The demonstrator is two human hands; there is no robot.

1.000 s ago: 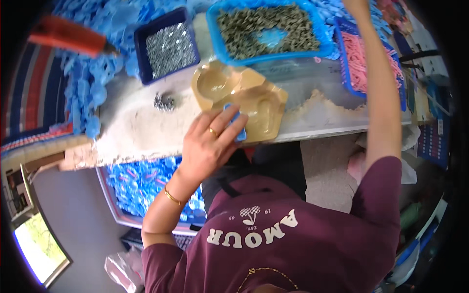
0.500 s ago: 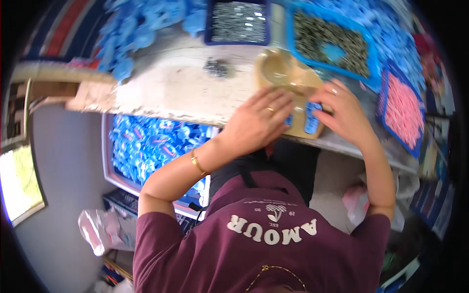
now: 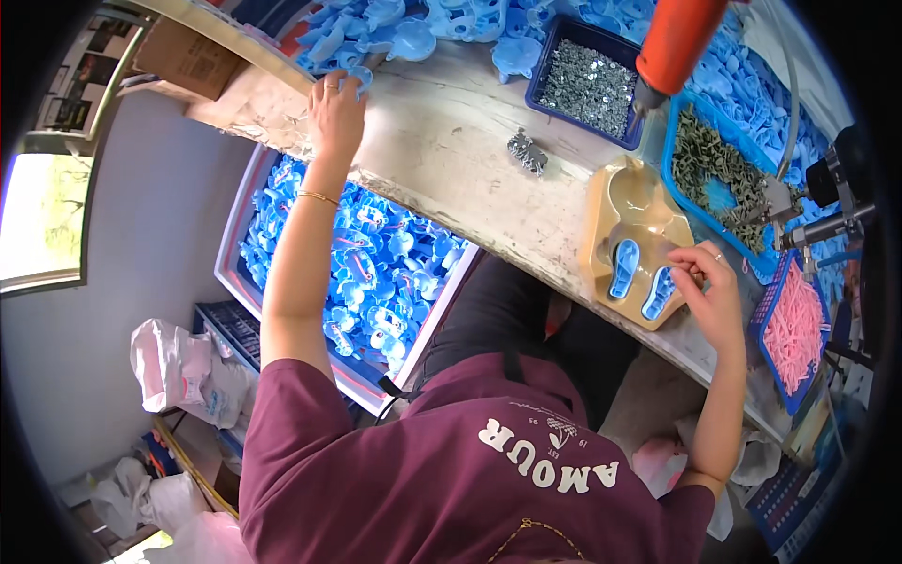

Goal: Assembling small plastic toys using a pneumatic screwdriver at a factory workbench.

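Note:
A tan moulded jig (image 3: 601, 240) lies at the front edge of the worktable. In its near hollows sit two blue plastic parts, a left part (image 3: 624, 268) and a right part (image 3: 660, 293). Just above the right one is my right hand (image 3: 710, 287), thumb and fingers curled toward each other; whatever they pinch, if anything, is too small to make out. Far to the left, my left hand (image 3: 336, 117) reaches to the table's back edge. Its fingers close on a light-blue plastic part (image 3: 359, 77) at the fringe of the heap, partly covering it.
A dark-blue tray (image 3: 587, 85) holds small silver metal pieces; a few more metal pieces (image 3: 527, 153) lie loose. Beyond the jig are a light-blue tray (image 3: 719, 169) of dark metal pieces, a basket (image 3: 792, 329) of pink strips, and a hanging red-orange power driver (image 3: 678, 47). A bin of blue assemblies (image 3: 376, 273) stands below.
My left hand has left the jig and stretched out to the far left. The right hand stays by the jig. The view has shifted, bringing the red-orange driver into sight.

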